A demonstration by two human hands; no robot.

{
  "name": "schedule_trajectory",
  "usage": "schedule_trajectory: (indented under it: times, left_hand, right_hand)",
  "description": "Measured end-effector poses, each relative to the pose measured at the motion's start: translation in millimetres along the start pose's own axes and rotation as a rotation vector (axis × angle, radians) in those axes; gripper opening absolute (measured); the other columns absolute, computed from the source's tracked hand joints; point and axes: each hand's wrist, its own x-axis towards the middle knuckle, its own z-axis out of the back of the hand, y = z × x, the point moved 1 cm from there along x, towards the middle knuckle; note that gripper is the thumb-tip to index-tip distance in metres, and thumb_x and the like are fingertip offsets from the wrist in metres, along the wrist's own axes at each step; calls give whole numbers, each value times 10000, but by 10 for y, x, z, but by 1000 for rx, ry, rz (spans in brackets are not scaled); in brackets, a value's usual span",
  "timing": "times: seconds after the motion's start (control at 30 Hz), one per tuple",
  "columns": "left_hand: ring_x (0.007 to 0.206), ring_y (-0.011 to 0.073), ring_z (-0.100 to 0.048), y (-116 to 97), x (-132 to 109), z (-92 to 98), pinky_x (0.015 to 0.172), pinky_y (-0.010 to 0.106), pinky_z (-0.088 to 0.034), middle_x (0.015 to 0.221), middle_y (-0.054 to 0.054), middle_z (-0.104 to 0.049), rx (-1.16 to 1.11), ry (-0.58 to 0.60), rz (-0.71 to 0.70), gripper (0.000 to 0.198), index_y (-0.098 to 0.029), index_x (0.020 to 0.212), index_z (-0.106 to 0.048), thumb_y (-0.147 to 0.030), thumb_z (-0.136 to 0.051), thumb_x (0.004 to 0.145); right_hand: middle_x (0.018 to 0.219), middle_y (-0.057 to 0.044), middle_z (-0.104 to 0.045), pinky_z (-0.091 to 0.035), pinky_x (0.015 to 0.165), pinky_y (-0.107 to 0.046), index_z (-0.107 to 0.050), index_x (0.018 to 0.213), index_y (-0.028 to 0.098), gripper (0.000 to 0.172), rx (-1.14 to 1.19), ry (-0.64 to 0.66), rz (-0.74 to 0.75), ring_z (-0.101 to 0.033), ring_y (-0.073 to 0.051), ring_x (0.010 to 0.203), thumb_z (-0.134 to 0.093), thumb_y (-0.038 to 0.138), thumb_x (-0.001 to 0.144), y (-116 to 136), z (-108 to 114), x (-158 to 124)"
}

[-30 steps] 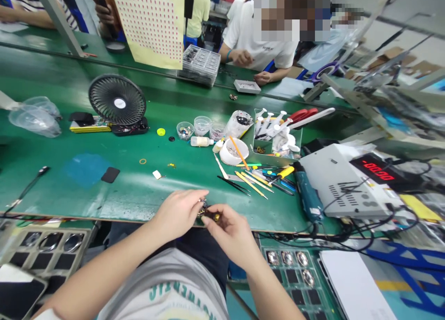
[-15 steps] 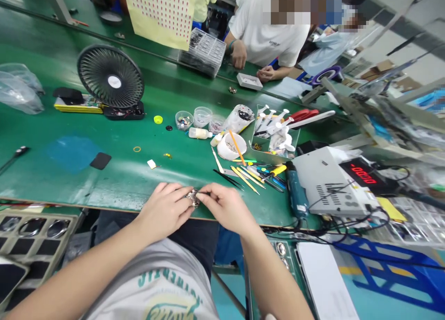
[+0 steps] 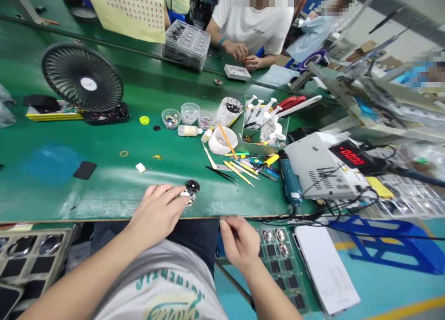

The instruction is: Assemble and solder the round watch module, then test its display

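At the near edge of the green bench, my left hand lies with its fingertips closed on a small, shiny, round watch part. A black disc with a pale centre sits at the far side of that part, touching or overlapping it. My left fingers hide some of the metal. My right hand is off the bench, just below its front edge and apart from the watch part. Its fingers are curled in, and whatever they may hold is hidden.
Tweezers, a white cup and a green power screwdriver lie to the right, beside a grey power unit. A black fan stands left. Below the edge is a tray of shiny parts. A co-worker sits opposite.
My right hand has left the watch part and moved down and right past the bench edge. The black disc now shows beside the metal. My left hand stays on the part; the view has shifted.
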Motion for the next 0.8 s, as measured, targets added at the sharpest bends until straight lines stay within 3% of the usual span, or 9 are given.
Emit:
schedule_trajectory:
  times: [0.07,0.17,0.27,0.37,0.43,0.57,0.7,0.8]
  left_hand:
    - [1122,279,-605,-7,-3,-2,885,432,-392,1320,26,-729,41,26,-21,265,-279,1235,-679,-182,-564,1017]
    - [1130,292,-603,-10,-5,-7,894,443,-393,1334,34,-720,93,53,-45,315,-278,1271,-679,-168,-559,1002]
    - [1123,296,-606,1,-17,-13,907,448,-397,1330,33,-726,142,57,-79,311,-259,1273,-686,-182,-556,1002]
    - [1077,298,-627,30,-43,-36,873,447,-405,1296,37,-743,198,15,-155,299,-255,1263,-691,-194,-563,1001]
    - [1060,302,-643,53,-64,-61,858,449,-411,1274,49,-749,222,-25,-189,288,-253,1247,-695,-192,-566,997]
    - [1107,319,-652,81,-99,-99,866,450,-422,1314,92,-725,237,-62,-194,254,-243,1219,-698,-218,-567,1003]
    - [1163,311,-641,89,-94,-108,884,443,-418,1366,89,-700,216,-25,-219,266,-255,1219,-694,-214,-537,1008]
    - [1172,306,-633,88,-78,-107,886,442,-410,1355,79,-704,211,3,-219,309,-268,1241,-693,-186,-525,996]
  right_hand:
    - [673,-14,-676,-522,635,-296,-700,785,224,214,161,-114,-336,-621,-166,601,-775,394,890,-204,23,-440]
    - [662,23,-607,-495,540,-282,-633,916,221,312,157,-326,-562,-570,-155,549,-741,513,897,-581,-46,-862]
    - [729,44,-597,-498,525,-277,-547,1093,221,484,128,-528,-702,-586,-157,567,-732,603,859,-1001,-112,-990]
    - [752,48,-599,-499,518,-277,-535,1183,199,639,115,-630,-782,-586,-154,570,-769,643,788,-1378,-138,-968]
    - [729,52,-596,-521,552,-281,-574,1173,182,628,111,-630,-802,-600,-157,597,-783,631,786,-1582,-165,-926]
    - [808,13,-657,-570,654,-296,-662,1043,153,349,85,-517,-822,-645,-144,684,-713,488,959,-1835,-283,-876]
    - [1037,-44,-710,-612,787,-358,-686,1092,148,256,33,-360,-810,-699,-176,868,-668,394,1023,-1841,-398,-948]
    - [1022,-40,-717,-606,837,-385,-693,1059,153,250,-19,-271,-779,-701,-181,894,-677,398,1017,-1719,-412,-1056]
